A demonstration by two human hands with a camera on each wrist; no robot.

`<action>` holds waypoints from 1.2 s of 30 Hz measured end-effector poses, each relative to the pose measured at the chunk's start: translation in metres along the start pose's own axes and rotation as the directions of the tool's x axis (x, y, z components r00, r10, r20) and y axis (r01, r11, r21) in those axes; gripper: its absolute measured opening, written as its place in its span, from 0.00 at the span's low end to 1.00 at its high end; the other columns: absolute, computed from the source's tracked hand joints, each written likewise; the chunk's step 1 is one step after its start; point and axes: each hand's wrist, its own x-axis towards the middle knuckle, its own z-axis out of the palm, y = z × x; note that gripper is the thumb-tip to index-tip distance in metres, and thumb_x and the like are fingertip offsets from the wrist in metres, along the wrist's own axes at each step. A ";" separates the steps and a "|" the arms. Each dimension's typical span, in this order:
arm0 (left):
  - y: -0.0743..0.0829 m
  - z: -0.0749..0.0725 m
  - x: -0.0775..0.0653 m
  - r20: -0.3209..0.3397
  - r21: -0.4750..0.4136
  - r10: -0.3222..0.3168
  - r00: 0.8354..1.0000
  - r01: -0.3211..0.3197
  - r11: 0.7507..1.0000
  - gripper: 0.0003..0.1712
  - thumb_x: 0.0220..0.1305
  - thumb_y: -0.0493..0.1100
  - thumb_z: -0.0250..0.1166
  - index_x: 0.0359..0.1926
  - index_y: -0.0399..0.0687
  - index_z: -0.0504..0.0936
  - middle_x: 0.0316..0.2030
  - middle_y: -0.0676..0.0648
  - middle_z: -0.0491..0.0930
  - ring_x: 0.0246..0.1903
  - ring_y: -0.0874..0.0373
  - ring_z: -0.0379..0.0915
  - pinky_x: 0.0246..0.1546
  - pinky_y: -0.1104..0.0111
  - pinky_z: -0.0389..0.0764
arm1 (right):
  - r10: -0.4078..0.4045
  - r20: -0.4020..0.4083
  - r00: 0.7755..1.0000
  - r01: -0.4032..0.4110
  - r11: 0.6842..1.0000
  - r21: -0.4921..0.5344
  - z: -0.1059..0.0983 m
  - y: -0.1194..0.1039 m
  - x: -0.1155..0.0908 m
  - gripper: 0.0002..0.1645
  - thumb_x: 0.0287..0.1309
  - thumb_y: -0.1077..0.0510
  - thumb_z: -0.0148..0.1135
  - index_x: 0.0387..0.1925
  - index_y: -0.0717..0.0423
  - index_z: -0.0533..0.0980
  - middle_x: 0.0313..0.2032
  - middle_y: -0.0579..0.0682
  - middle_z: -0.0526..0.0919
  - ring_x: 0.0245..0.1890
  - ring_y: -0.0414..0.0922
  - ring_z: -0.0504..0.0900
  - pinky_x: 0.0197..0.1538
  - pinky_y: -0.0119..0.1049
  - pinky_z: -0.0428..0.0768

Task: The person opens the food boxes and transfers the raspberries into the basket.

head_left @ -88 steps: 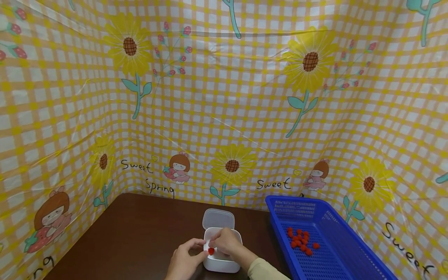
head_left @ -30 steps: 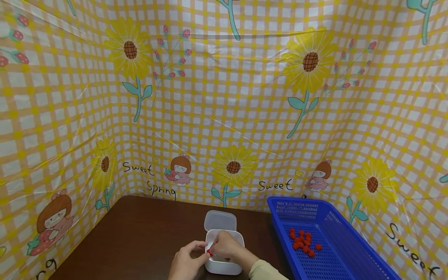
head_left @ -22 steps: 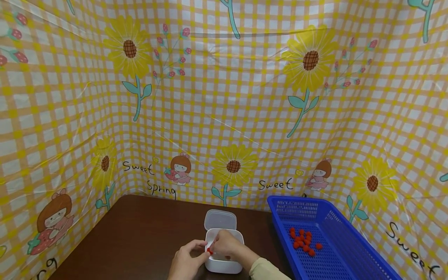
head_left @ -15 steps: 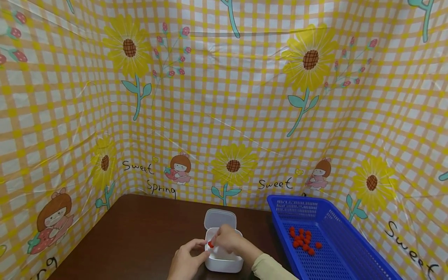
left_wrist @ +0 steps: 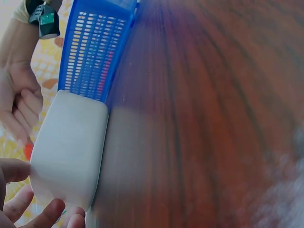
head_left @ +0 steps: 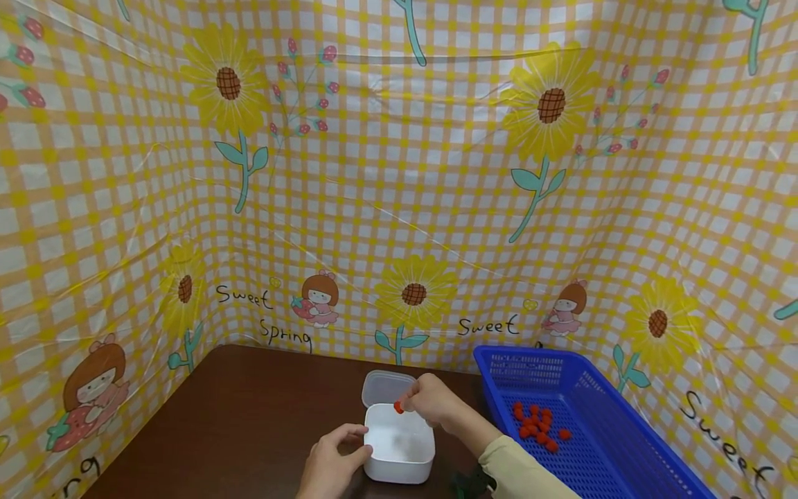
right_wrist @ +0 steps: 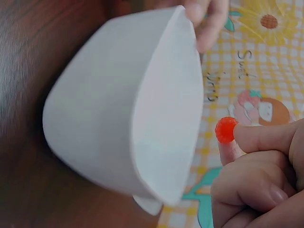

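A white lidded box (head_left: 399, 471) stands on the table with its top uncovered. My left hand (head_left: 330, 463) holds its left side, thumb and fingertips against the wall and rim; the left wrist view shows several fingertips on the box (left_wrist: 71, 142). Above the box's far rim, my right hand (head_left: 436, 403) pinches a small red raspberry (right_wrist: 226, 129) between thumb and index finger, the other fingers curled in. No raspberry shows on the visible part of the box's floor. The translucent lid (head_left: 380, 388) lies folded back behind the box, partly covered by my right hand.
A blue perforated basket (head_left: 499, 423) stands on the right, with several red raspberries (head_left: 534, 421) gathered on its bottom. The dark brown table (head_left: 262, 416) reaches back to a yellow checked cloth (head_left: 349, 194) hanging on the sides and back.
My right hand has come up out of the box, moving back and to the right, with the raspberry that was near the left inner wall. My left hand has stayed on the box.
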 end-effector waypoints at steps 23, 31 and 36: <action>-0.001 -0.002 0.003 0.015 0.018 -0.011 1.000 0.011 1.000 0.16 0.56 0.54 0.74 0.46 0.61 0.86 0.40 0.55 0.86 0.47 0.52 0.80 0.43 0.52 0.77 | 0.064 -0.177 0.982 -0.081 0.992 -0.095 -0.091 0.017 -0.024 0.10 0.66 0.64 0.59 0.42 0.64 0.85 0.12 0.40 0.58 0.11 0.35 0.47 0.16 0.28 0.52; 0.000 -0.004 0.004 0.027 0.015 -0.011 1.000 0.011 1.000 0.17 0.57 0.54 0.74 0.47 0.60 0.86 0.40 0.56 0.86 0.46 0.53 0.79 0.42 0.53 0.77 | 0.072 -0.181 0.981 -0.093 0.990 -0.111 -0.120 0.033 -0.037 0.13 0.69 0.63 0.57 0.47 0.66 0.83 0.20 0.43 0.74 0.10 0.36 0.50 0.17 0.31 0.56; 0.000 -0.002 0.002 0.037 0.006 -0.019 0.999 0.019 1.000 0.17 0.57 0.54 0.73 0.47 0.58 0.86 0.40 0.55 0.86 0.43 0.55 0.80 0.40 0.56 0.76 | 0.070 -0.183 0.981 -0.090 0.990 -0.106 -0.135 0.043 -0.048 0.15 0.69 0.64 0.55 0.49 0.68 0.82 0.35 0.56 0.86 0.09 0.37 0.51 0.17 0.32 0.58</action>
